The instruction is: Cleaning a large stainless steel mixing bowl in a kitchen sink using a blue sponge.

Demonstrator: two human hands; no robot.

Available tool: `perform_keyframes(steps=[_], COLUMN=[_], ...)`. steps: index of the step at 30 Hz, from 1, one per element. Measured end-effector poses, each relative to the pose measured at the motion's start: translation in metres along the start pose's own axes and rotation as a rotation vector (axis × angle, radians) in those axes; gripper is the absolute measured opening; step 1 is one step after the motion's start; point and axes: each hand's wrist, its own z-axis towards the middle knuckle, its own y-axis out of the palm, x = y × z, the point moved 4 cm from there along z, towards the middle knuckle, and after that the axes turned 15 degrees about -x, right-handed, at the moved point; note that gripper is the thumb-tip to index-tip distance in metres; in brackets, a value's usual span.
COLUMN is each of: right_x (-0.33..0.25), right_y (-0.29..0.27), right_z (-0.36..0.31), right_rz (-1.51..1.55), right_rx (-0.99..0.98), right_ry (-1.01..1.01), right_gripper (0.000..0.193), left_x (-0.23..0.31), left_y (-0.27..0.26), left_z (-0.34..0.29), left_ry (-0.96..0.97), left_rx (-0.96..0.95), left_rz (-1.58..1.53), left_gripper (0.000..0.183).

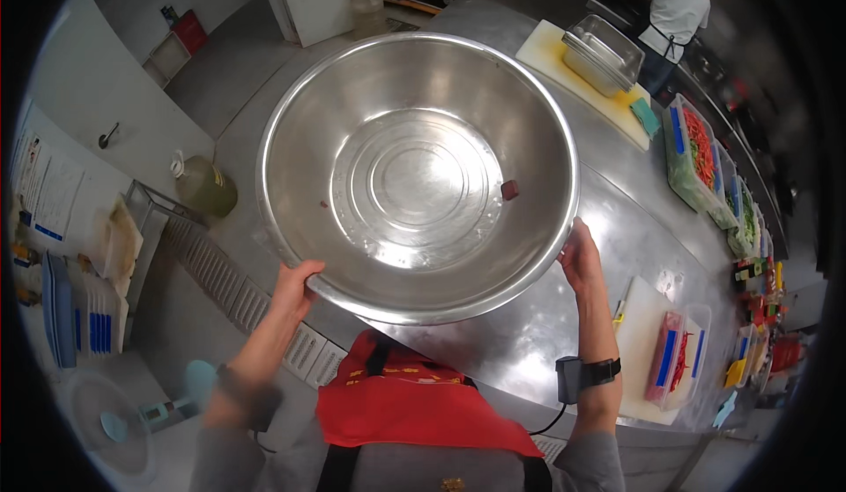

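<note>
A large round stainless-steel mixing bowl (419, 175) is held up over the edge of the steel worktop (617, 227); the left hand (295, 285) curls round its near-left rim and the right hand (580, 258) clamps its right rim, fingers closed on the metal; a small dark red scrap (509, 190) lies inside the bowl, right of its centre; beyond the bowl a white cutting board (582, 82) carries stacked steel pans (604, 51).

Near counter: bare steel counter (564, 316) lies open under the big steel mixing bowl (419, 175).
Right side: white cutting board (641, 333) and plastic container (674, 360) block it.
Far end: stacked steel pans (604, 51) (on a second board) stand in the way.
</note>
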Motion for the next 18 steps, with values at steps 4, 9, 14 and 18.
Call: perform_keyframes(steps=[4,9,14,18], right_x=[0.001,0.015,0.018,0.035], right_y=[0.024,0.053,0.110,0.152], right_z=[-0.024,-0.062,-0.114,-0.148], right_rz=[-0.056,-0.027,-0.231,-0.251], right_rx=[0.055,0.048,0.153,0.300], right_ry=[0.077,-0.093,-0.163,-0.247], right_gripper=[0.028,0.021,0.025,0.026], left_x=[0.004,0.009,0.006,0.013], left_y=[-0.012,-0.023,-0.071,-0.097], left_z=[-0.003,-0.005,0.003,0.024], left_ry=[0.113,0.134,0.010,-0.015], left_rx=[0.008,0.002,-0.138,-0.225], left_rz=[-0.018,-0.006,0.012,0.086], left_gripper=[0.033,0.027,0.013,0.013])
